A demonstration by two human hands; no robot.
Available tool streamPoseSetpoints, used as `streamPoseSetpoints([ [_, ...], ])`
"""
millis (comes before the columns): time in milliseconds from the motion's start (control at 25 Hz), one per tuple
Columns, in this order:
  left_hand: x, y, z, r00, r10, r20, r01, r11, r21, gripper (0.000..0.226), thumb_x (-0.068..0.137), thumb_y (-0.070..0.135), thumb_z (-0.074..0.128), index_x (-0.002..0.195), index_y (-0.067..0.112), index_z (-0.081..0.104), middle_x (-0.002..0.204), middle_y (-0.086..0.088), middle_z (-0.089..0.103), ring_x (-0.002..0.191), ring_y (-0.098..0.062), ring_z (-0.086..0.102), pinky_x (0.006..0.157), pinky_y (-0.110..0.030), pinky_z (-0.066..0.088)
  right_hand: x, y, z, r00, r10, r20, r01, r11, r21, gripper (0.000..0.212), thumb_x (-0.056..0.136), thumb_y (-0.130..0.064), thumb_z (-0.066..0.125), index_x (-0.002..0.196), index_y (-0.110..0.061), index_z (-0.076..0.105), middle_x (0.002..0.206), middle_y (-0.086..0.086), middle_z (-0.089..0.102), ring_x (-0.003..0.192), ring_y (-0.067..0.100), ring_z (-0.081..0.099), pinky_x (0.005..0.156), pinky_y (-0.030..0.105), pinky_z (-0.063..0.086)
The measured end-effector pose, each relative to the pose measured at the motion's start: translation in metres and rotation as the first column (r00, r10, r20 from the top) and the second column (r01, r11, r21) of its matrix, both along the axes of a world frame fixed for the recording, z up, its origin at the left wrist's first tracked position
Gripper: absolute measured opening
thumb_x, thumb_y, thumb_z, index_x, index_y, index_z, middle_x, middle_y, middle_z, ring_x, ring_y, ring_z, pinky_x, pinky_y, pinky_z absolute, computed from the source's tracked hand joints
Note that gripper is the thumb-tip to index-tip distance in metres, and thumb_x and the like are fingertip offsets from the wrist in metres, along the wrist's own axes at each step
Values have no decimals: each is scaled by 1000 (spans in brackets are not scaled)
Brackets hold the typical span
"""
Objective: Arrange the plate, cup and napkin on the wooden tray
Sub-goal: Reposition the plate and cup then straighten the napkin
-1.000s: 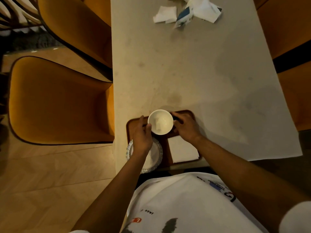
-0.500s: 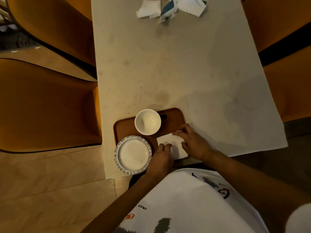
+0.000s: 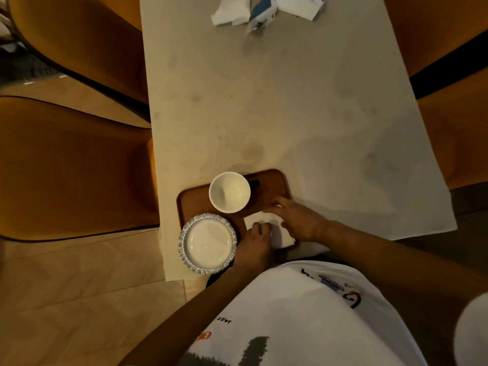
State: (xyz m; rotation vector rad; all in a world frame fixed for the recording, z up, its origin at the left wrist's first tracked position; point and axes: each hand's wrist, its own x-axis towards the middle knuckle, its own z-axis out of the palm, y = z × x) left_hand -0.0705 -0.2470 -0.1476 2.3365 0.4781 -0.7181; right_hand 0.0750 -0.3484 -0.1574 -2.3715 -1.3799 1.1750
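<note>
Plate (image 3: 207,243), cup (image 3: 229,192), napkin (image 3: 260,219) on tray (image 3: 194,202)

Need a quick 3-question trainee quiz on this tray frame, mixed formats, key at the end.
1. True or false: the cup stands on the wooden tray.
2. Which item do the left hand and right hand both touch? A) plate B) napkin C) cup
3. Fill in: the plate sits at the tray's near-____ corner.

Key: 1 true. 2 B, the napkin. 3 left.
</note>
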Motion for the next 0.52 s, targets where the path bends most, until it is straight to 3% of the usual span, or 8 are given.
streamPoseSetpoints([
  [200, -4, 3, -2, 998, 27, 49, -29, 999, 29, 57, 88, 36, 62, 138, 16, 42, 136, -13, 45, 121, -33, 50, 94, -40, 53, -10, -10, -4, 980, -193, -40, 195, 979, 61, 69, 87, 3, 58, 146, -28, 40, 149, 2, 31, 130, 25, 43, 104, 32, 45],
  [320, -1, 8, -2, 998, 17, 68, -22, 997, 71, 51, 92, 33, 60, 139, 21, 43, 138, -11, 46, 122, -33, 51, 99, -42, 51, -16, -16, -3, 954, -294, -54, 298, 951, 86, 64, 90, -4, 60, 147, -26, 39, 150, 1, 30, 130, 21, 43, 102, 22, 39],
  [520, 2, 7, -2, 997, -58, 48, 48, 982, 181, 59, 87, 50, 59, 137, 24, 41, 140, -12, 44, 126, -34, 44, 102, -45, 43, -26, -24, -4, 930, -361, -67, 366, 925, 105, 64, 91, -12, 63, 148, -23, 37, 147, 3, 33, 101, 14, 53, 95, 22, 43],
])
